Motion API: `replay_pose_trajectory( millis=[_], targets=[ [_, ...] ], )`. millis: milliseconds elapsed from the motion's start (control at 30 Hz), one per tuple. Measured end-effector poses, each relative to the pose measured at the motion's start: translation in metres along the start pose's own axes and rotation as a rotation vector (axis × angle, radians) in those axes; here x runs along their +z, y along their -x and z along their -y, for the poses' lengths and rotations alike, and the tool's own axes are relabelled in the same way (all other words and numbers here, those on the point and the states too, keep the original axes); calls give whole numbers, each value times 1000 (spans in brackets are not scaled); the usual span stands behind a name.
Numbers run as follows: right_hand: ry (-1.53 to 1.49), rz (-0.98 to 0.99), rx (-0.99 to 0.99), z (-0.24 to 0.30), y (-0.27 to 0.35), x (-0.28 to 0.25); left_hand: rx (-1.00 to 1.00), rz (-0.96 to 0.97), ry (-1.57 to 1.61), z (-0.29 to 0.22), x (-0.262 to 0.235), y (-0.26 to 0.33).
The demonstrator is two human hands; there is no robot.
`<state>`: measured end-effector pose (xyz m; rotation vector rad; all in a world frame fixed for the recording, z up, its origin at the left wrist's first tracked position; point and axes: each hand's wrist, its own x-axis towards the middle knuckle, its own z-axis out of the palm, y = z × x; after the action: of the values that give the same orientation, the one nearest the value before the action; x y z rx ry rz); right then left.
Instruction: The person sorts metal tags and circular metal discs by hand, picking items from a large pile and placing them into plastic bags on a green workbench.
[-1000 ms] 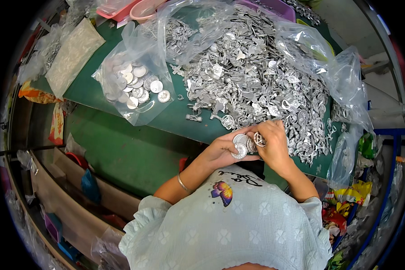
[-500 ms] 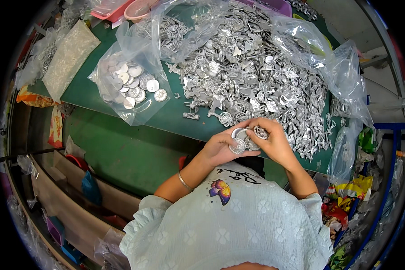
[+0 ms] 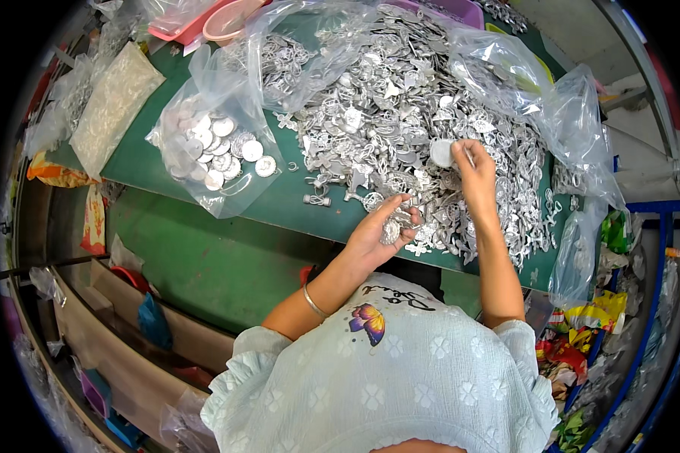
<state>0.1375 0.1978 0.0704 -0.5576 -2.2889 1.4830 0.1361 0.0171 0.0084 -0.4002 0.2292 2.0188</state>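
Observation:
A large heap of small silver metal charms (image 3: 400, 98) covers the right part of the green table (image 3: 279, 196). Above it my right hand (image 3: 474, 167) pinches a round, flat silver disc (image 3: 441, 153) between thumb and fingers. At the table's front edge my left hand (image 3: 378, 234) is cupped palm up, its fingers curled around a few round silver medallions (image 3: 391, 230); part of them is hidden by the fingers. To the left, an opened clear plastic bag (image 3: 211, 192) holds several similar round discs (image 3: 217, 151), and one disc (image 3: 265, 166) lies at its mouth.
Clear plastic sheeting (image 3: 574, 113) edges the heap on the right. A filled flat bag (image 3: 117, 106) lies at the table's left end. Pink and red baskets (image 3: 227, 21) stand at the back. Brown shelving (image 3: 121, 340) is below left, and colourful wrappers (image 3: 582, 332) fill the lower right.
My hands, together over the medallions half a second ago, have separated. The right has moved forward over the heap with a disc; the left stays near the edge with the others.

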Motion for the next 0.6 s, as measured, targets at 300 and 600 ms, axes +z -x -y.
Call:
replay_pose_trajectory(
  millis=[300, 600],
  targets=[
    [379, 79, -34, 7, 17, -19, -29, 111, 263, -5, -9, -3],
    [-46, 467, 111, 12, 73, 5, 91, 253, 327, -2, 12, -8]
  ],
)
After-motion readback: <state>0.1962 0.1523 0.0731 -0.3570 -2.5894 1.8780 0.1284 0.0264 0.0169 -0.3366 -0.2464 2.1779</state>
